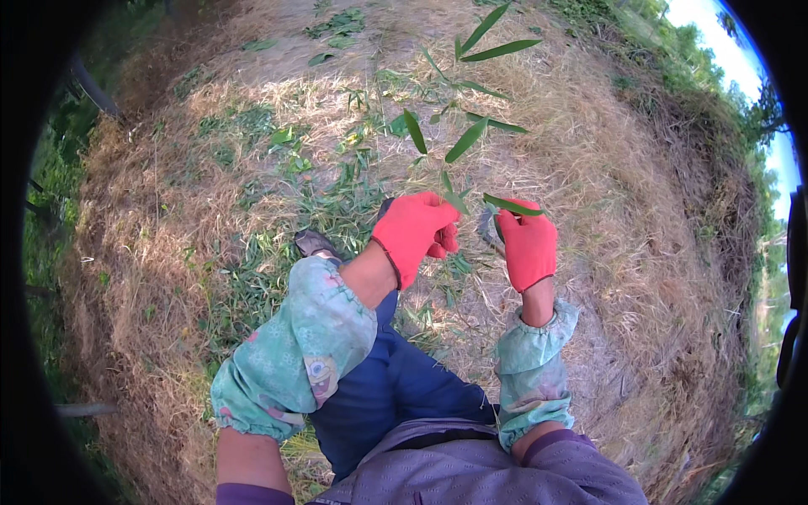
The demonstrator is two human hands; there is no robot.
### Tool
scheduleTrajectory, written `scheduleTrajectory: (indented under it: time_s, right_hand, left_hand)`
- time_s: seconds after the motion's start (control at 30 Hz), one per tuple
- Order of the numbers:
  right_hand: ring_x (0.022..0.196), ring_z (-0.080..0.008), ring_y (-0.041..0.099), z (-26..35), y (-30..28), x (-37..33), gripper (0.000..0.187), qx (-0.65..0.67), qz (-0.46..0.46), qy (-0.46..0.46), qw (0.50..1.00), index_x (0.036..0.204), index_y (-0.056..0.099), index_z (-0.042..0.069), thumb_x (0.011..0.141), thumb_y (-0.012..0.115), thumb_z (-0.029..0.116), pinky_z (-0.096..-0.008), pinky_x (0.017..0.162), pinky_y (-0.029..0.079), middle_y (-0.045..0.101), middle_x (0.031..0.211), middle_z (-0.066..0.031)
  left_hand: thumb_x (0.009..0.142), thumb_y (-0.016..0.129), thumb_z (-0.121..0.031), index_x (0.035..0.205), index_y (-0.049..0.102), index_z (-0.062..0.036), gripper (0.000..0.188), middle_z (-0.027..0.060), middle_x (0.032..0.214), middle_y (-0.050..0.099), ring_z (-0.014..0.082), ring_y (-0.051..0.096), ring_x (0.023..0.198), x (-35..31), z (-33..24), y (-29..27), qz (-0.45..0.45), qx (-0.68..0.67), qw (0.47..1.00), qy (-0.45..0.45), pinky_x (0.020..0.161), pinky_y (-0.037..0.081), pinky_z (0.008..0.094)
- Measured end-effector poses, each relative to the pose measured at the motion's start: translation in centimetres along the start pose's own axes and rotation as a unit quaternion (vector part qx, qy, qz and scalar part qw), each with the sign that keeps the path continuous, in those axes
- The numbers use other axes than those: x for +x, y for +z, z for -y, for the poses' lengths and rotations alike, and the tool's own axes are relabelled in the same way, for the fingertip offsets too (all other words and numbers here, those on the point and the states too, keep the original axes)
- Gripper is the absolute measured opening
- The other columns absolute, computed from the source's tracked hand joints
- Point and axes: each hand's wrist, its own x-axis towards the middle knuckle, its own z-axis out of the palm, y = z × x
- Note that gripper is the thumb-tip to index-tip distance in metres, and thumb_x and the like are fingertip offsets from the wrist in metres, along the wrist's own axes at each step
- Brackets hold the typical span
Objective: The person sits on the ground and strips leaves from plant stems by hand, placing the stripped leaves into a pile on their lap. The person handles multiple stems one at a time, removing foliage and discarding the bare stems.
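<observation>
My left hand (420,232), in a red glove, is closed with its fingertips pinched on the lower part of a thin twig. The twig has long, narrow green leaves like bamboo (466,141) and stretches away from me above the ground. To its right, my right hand (528,244), also red-gloved, is closed around a small sickle-like tool (489,225). Its grey blade shows on the hand's left side; the handle is mostly hidden in the glove. One long leaf (513,205) crosses in front of the right hand's fingers. The two hands are a short gap apart.
Cut green leaves (252,295) lie scattered over dry straw-coloured grass (151,278), thickest around my shoe (316,244). More leaves (337,23) lie farther off. A grassy bank (699,168) rises at the right, and dark trunks or poles (94,88) stand at the left.
</observation>
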Motion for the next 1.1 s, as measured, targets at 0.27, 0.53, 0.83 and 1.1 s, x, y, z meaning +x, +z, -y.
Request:
scheduleTrajectory:
  time_s: [0.27, 0.53, 0.83, 1.1]
  right_hand:
    - [0.058, -0.0086, 0.057, 1.9, -1.4, 1.7, 0.033, 0.349, 0.161, 0.13, 0.914, 0.122, 0.064, -0.004, 0.092, 0.063, 0.01, -0.0238, 0.049, 0.041, 0.067, 0.081, -0.0047]
    - [0.058, -0.0074, 0.055, 5.0, -1.5, 1.9, 0.028, 0.319, 0.285, 0.153, 0.891, 0.114, 0.065, -0.004, 0.089, 0.066, 0.008, -0.0239, 0.049, 0.039, 0.065, 0.078, -0.0039]
    - [0.057, -0.0086, 0.055, 3.7, -1.2, 1.0, 0.015, 0.216, 0.235, 0.058, 0.946, 0.099, 0.065, 0.0, 0.094, 0.064, 0.014, -0.0244, 0.052, 0.044, 0.064, 0.076, -0.0033]
    - [0.061, -0.0087, 0.057, 4.2, -1.8, 0.8, 0.023, 0.212, 0.243, 0.095, 0.942, 0.114, 0.068, 0.003, 0.094, 0.061, 0.013, -0.0248, 0.055, 0.047, 0.07, 0.084, -0.0044]
  left_hand:
    - [0.095, 0.065, -0.021, 0.088, 0.06, -0.004, 0.018, 0.0042, 0.073, 0.062, 0.0161, 0.062, 0.06, 0.4, 0.1, -0.5, 0.079, 0.031, 0.996, -0.01, 0.054, 0.047, 0.0282]
    - [0.096, 0.066, -0.025, 0.089, 0.063, -0.0037, 0.022, 0.0045, 0.072, 0.063, 0.0156, 0.062, 0.061, 0.1, 0.0, -0.4, 0.151, 0.082, 0.985, -0.001, 0.057, 0.049, 0.0289]
    - [0.098, 0.062, -0.026, 0.097, 0.064, -0.0008, 0.025, 0.0074, 0.084, 0.067, 0.0171, 0.066, 0.068, 0.8, 0.3, -0.6, 0.129, 0.068, 0.989, 0.008, 0.059, 0.051, 0.0298]
    - [0.1, 0.058, -0.027, 0.104, 0.064, 0.0021, 0.03, 0.0095, 0.083, 0.067, 0.0192, 0.067, 0.07, 0.9, 0.7, -0.8, 0.136, 0.072, 0.988, 0.012, 0.059, 0.053, 0.0302]
